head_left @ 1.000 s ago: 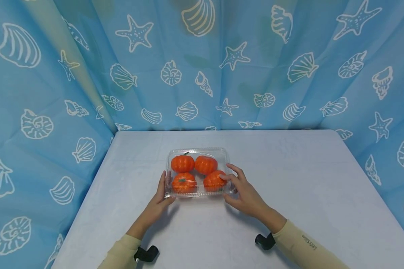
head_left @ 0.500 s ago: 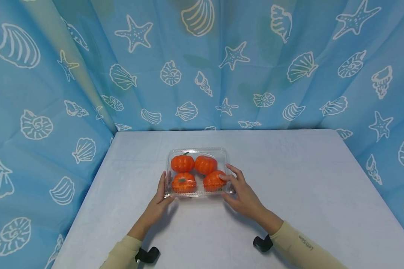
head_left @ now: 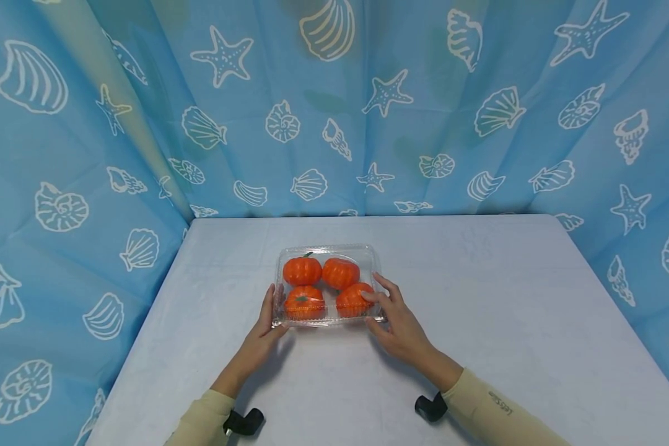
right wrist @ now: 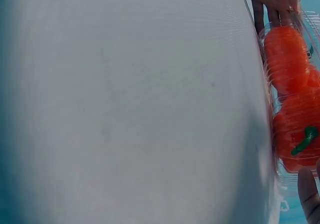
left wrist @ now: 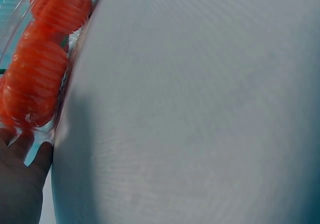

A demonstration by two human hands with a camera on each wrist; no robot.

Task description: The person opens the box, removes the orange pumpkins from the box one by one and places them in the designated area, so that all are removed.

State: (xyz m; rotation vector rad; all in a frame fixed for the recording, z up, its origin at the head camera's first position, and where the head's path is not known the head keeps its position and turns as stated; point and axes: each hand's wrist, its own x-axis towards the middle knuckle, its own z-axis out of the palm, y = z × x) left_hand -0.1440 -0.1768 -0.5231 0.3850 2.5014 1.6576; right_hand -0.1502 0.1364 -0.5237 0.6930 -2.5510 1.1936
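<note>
1. A clear plastic clamshell box (head_left: pixel 327 285) sat closed on the pale bench (head_left: pixel 479 297), near its middle and a little towards the person.
2. Inside it lay four small orange pumpkins (head_left: pixel 303 271) in two rows of two, pressed close together; green stems showed on at least two of them.
3. The left hand (head_left: pixel 266 325) was at the box's near left corner, thumb against the front edge and fingers lying up along the left side, lightly gripping it.
4. The right hand (head_left: pixel 397 319) was at the near right corner, thumb at the front edge and fingers curled over the lid's right edge, so it gripped the box too.
5. The two hands were apart, with the box between them.
6. In both wrist views the box (left wrist: pixel 45 59) appeared only at the frame's edge, with fingertips (right wrist: pixel 309 194) beside it.
7. A blue curtain printed with white shells and starfish (head_left: pixel 334 111) hung round the bench on three sides.
</note>
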